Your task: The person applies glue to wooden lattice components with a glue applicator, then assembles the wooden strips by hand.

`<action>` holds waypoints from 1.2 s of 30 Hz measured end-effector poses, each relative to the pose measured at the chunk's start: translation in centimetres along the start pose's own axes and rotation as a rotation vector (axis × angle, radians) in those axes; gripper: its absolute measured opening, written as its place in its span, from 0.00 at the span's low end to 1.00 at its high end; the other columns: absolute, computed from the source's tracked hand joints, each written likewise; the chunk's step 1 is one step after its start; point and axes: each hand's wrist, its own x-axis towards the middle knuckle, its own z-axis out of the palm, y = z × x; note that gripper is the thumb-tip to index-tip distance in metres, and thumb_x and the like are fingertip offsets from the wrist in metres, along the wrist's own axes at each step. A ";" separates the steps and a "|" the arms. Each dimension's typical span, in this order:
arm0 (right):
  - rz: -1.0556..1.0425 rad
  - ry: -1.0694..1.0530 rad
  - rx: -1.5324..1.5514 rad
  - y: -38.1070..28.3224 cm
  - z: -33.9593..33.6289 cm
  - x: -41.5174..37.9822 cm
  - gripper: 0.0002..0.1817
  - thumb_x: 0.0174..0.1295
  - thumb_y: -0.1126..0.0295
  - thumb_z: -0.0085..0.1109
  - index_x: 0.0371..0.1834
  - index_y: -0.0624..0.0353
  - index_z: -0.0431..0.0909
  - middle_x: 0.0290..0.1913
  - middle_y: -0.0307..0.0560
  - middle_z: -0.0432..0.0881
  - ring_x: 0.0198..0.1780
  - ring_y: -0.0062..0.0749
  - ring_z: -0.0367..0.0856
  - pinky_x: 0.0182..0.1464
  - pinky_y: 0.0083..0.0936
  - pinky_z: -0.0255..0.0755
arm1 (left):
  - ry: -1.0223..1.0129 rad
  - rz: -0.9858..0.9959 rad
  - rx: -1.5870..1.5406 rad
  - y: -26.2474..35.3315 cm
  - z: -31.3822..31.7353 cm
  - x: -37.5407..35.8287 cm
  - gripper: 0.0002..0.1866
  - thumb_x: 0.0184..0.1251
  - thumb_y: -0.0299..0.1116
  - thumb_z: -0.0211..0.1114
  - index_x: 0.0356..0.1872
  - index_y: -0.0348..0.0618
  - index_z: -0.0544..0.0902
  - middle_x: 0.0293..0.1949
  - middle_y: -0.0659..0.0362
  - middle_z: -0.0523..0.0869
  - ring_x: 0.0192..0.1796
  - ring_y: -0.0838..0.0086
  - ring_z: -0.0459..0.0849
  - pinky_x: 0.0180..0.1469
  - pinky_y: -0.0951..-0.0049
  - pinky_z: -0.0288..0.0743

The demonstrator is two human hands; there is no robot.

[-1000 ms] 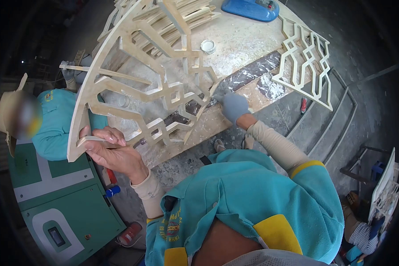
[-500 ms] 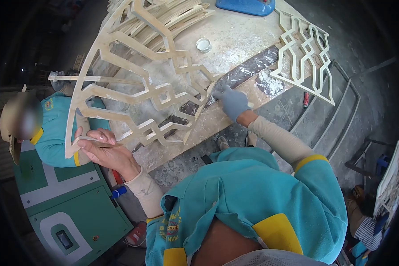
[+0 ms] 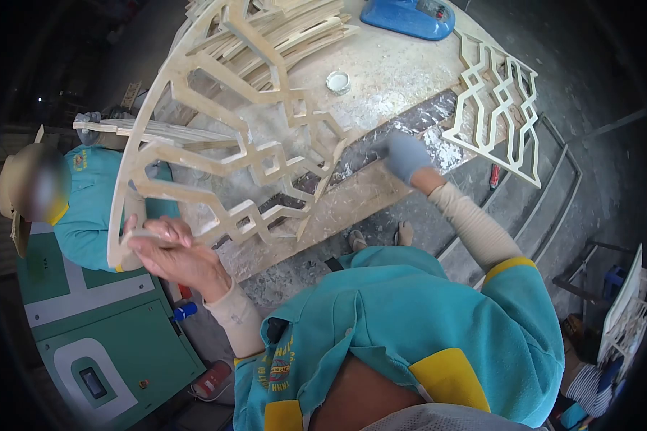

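- The left hand (image 3: 183,264), bare, is closed around the lower corner of a large lattice panel (image 3: 260,154), thumb uppermost; some fingertips are masked by the frame, and I cannot tell whether every finger there belongs to this hand.
- From that grip the panel rises over the table (image 3: 370,79) between twelve and two o'clock, its top cut off by the picture's upper edge.
- At two o'clock from the left hand is the right hand (image 3: 408,158), in a grey glove, over the dark, white-smeared strip (image 3: 395,123) along the table's near side. Its fingers are blurred; whether they are together or apart, or hold anything, I cannot tell.
- At half past ten from the right hand stands a small white tub (image 3: 338,82); at twelve, a blue object (image 3: 410,17), its far edge cropped.
- At two o'clock from the right hand lies a smaller pale lattice (image 3: 492,100), reaching past the table's edge.
- At half past three, a red tool (image 3: 494,177), perhaps a screwdriver, is near the table.
- At one o'clock from the left hand, a pile of wooden pieces (image 3: 295,36) is partly hidden by the panel.
- At ten, a co-worker (image 3: 97,194) holds wooden strips (image 3: 158,131), also partly screened.
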 end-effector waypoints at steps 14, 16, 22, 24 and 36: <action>-0.231 0.224 -0.549 -1.3 -5.8 18.5 0.08 0.59 0.70 0.58 0.35 0.56 0.87 0.39 0.55 0.87 0.42 0.48 0.88 0.42 0.39 0.80 | 0.084 0.114 0.013 -0.1 1.5 -1.4 0.22 0.81 0.46 0.48 0.57 0.35 0.68 0.22 0.63 0.68 0.19 0.84 0.64 0.18 0.86 0.59; -0.231 0.199 -0.566 -1.4 -5.4 19.0 0.08 0.58 0.70 0.58 0.35 0.55 0.87 0.40 0.54 0.88 0.42 0.47 0.88 0.43 0.39 0.80 | 0.101 0.096 0.021 -0.2 1.2 -1.3 0.22 0.81 0.47 0.48 0.57 0.36 0.67 0.21 0.63 0.68 0.18 0.84 0.65 0.18 0.86 0.60; -0.177 0.176 -0.484 -1.5 -6.6 18.2 0.08 0.60 0.69 0.58 0.34 0.54 0.88 0.37 0.54 0.88 0.43 0.47 0.88 0.44 0.38 0.80 | 0.107 0.110 0.056 0.0 1.5 -1.3 0.22 0.81 0.48 0.48 0.56 0.37 0.68 0.22 0.63 0.69 0.19 0.84 0.65 0.18 0.86 0.59; -0.133 0.161 -0.434 -1.0 -7.0 17.7 0.09 0.60 0.68 0.58 0.35 0.54 0.88 0.38 0.56 0.87 0.44 0.48 0.87 0.44 0.38 0.80 | 0.108 0.094 0.046 0.0 1.4 -1.2 0.22 0.81 0.48 0.47 0.57 0.37 0.68 0.21 0.63 0.69 0.19 0.83 0.65 0.19 0.86 0.59; -0.082 -0.281 0.536 -0.2 -4.5 4.2 0.11 0.60 0.68 0.65 0.45 0.52 0.89 0.29 0.44 0.88 0.24 0.29 0.82 0.29 0.26 0.76 | -0.034 0.063 -0.123 -0.7 0.0 0.9 0.23 0.80 0.52 0.46 0.55 0.39 0.70 0.20 0.62 0.69 0.19 0.81 0.64 0.19 0.83 0.58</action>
